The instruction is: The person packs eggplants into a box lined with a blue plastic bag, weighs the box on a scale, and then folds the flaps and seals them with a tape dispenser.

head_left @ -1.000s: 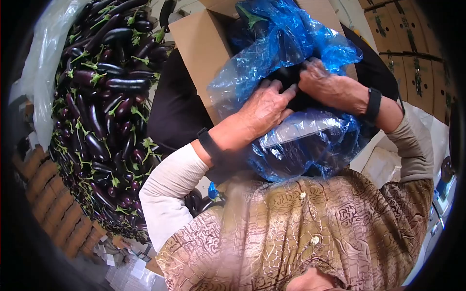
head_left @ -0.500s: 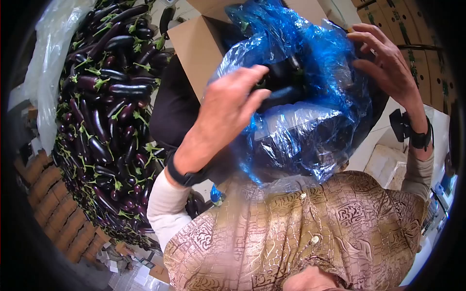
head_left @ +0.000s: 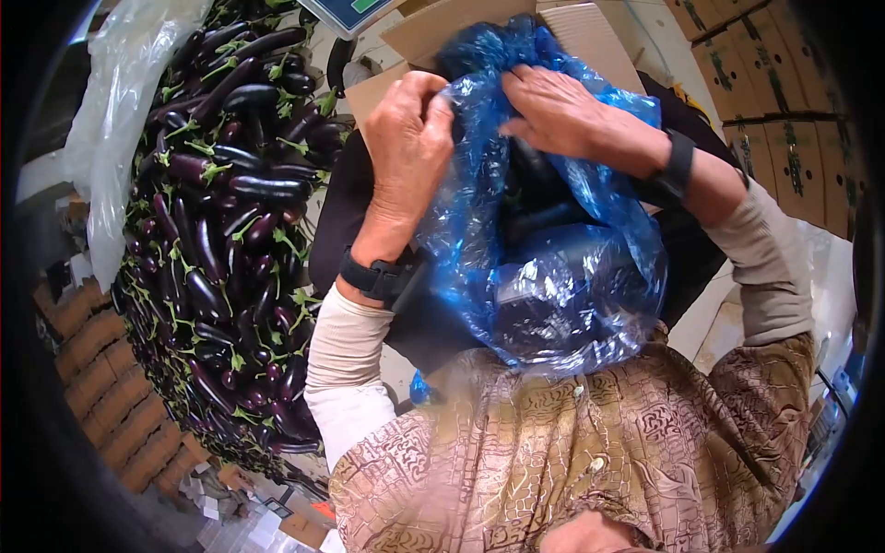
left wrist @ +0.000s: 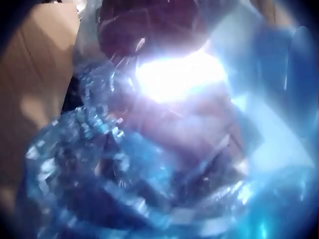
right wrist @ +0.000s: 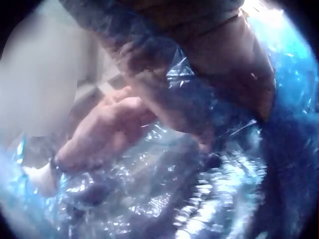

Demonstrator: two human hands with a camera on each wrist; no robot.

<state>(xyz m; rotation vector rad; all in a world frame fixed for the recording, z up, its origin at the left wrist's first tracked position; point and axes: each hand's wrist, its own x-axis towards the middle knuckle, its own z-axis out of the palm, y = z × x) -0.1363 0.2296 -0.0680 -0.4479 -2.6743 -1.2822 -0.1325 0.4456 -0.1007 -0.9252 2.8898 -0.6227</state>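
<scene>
A blue plastic bag (head_left: 576, 276) lines an open cardboard box (head_left: 595, 41), its crinkled near side bulging toward the person's body. Dark eggplants (head_left: 535, 175) show through the bag's mouth. In the head view, the left hand (head_left: 410, 143) pinches the bag's left edge between thumb and curled fingers. Across the opening, the right hand (head_left: 581, 120) reaches to the far edge with film gathered at its fingers, and its fingertips are partly masked by plastic. The right wrist view has film between the right hand's fingers (right wrist: 164, 107) and thumb, with the left hand (right wrist: 107, 129) behind.
A large pile of eggplants (head_left: 226, 267) fills the left side, with clear plastic sheeting (head_left: 120, 138) along its outer edge. Stacked cartons (head_left: 784, 157) stand at the right. Part of a device with a green display (head_left: 355, 9) shows at the top.
Both hands were inside the bag's mouth, then spread apart to its two sides. Now the left hand has taken the left edge and the right hand has moved inward to the far edge.
</scene>
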